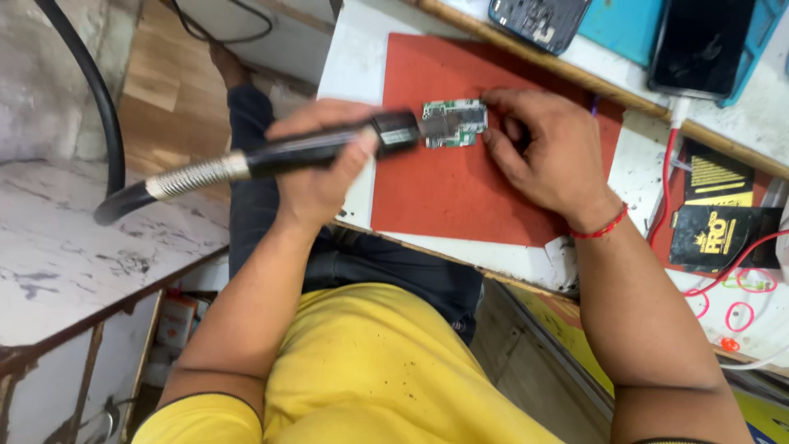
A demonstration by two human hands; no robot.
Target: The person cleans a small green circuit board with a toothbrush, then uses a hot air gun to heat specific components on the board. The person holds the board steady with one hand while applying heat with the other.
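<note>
Your picture is bright and even, like soft daylight, so you see colours well; the red mat (460, 189) looks strong and flat, with no hard glare on it. Just below your right hand (542, 156) a soft, short shadow falls on that mat; a fainter one sits under your left hand (316, 164). Up past the mat, the dark phone screen (699, 41) shines a little; most of the view looks sharp, but your yellow shirt (370, 370), closest to you, looks a bit soft.
</note>
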